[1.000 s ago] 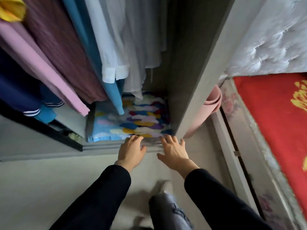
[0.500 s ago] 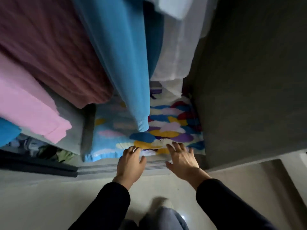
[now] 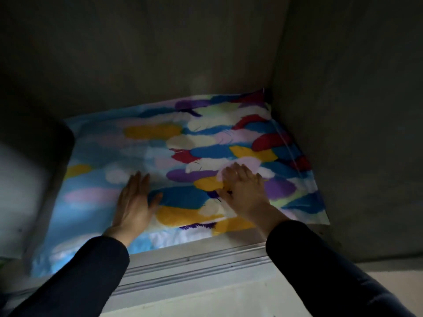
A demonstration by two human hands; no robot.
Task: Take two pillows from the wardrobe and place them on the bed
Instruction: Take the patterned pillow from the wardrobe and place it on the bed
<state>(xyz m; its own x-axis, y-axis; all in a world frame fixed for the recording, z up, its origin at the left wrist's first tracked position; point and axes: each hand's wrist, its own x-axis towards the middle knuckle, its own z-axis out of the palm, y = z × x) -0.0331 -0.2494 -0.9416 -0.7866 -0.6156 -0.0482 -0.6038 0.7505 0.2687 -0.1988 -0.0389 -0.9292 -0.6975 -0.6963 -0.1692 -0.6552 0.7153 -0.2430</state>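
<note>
On the far left there is a pale grey thing (image 3: 25,197) lying beside the pillow (image 3: 206,156). It is blurry, so it is hard to say what it is.

The pillow lies flat on the floor of the wardrobe (image 3: 343,110). It has bright patches of blue, yellow, red, purple and white. It fills the space from the grey thing on the left to the dark wall on the right. A white strip shows under its front edge, and that may be a second pillow, but it is too hard to tell.

The job looks like it is just starting. No pillow is out of the wardrobe yet. The bed is not in the picture. Both pillows must be lifted out and carried to it.

The left hand (image 3: 135,202) lies flat on top of the pillow. Its fingers (image 3: 139,179) are straight and close together, and the thumb sticks out to the side. It is pressing down, not holding.

The right hand (image 3: 242,191) is also on top of the pillow, a bit to the right. Its fingers (image 3: 238,171) are bent a little and spread out over the cloth. It does not seem to hold the cloth yet.

In front of the pillow is the grey door track (image 3: 194,264).
</note>
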